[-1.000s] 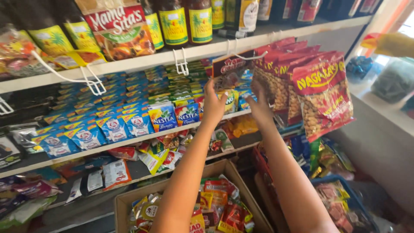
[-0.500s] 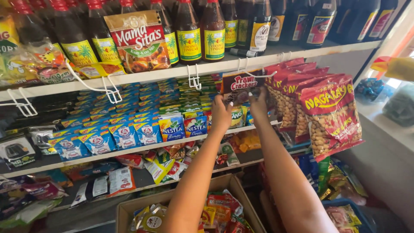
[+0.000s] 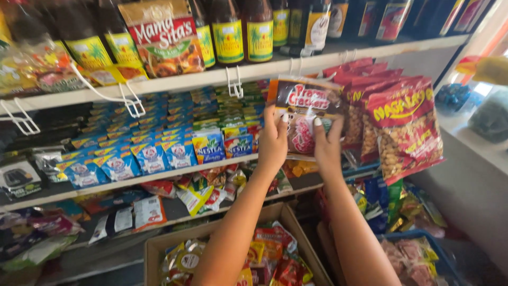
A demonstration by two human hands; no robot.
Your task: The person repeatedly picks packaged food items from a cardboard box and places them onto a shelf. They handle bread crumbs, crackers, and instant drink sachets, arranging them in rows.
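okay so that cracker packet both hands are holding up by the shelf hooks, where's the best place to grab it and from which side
Probably its two side edges, from below and in front. The cracker packet hangs flat and upright facing outward; the left hand and right hand already pinch those edges, leaving its top free near the white hooks.

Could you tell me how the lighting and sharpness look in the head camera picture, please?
Head view: the right edge by the window is blown out; the bottles on the top shelf are dim; the lower left shelves fall into shadow. The cracker packet shows glare on its clear film and slight blur, as do the left hand and right hand. Shelf lines bow slightly toward the edges.
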